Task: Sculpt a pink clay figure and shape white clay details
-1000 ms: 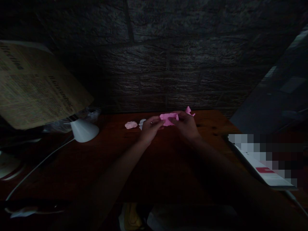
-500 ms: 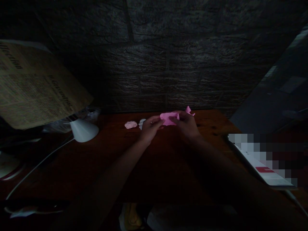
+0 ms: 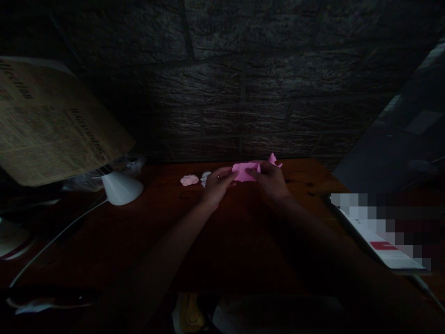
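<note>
Both my hands hold one crumpled pink piece of paper [image 3: 243,170] above the far part of a dark wooden table [image 3: 225,232]. My left hand [image 3: 216,184], with a ring on one finger, pinches its left end. My right hand [image 3: 270,182] grips its right end with closed fingers. Just behind my right hand a smaller pink scrap [image 3: 274,160] sticks up. A pale pink crumpled piece [image 3: 189,180] and a white scrap [image 3: 205,177] lie on the table left of my left hand.
A white lamp base [image 3: 121,188] with its cable [image 3: 52,241] stands at the left, under a tilted printed paper shade [image 3: 52,125]. A white box with a red label [image 3: 378,241] lies along the right edge. A dark brick wall [image 3: 243,83] closes the back.
Almost nothing has moved. My right fingers shifted slightly on the pink paper, and its shape between my hands changed a little.
</note>
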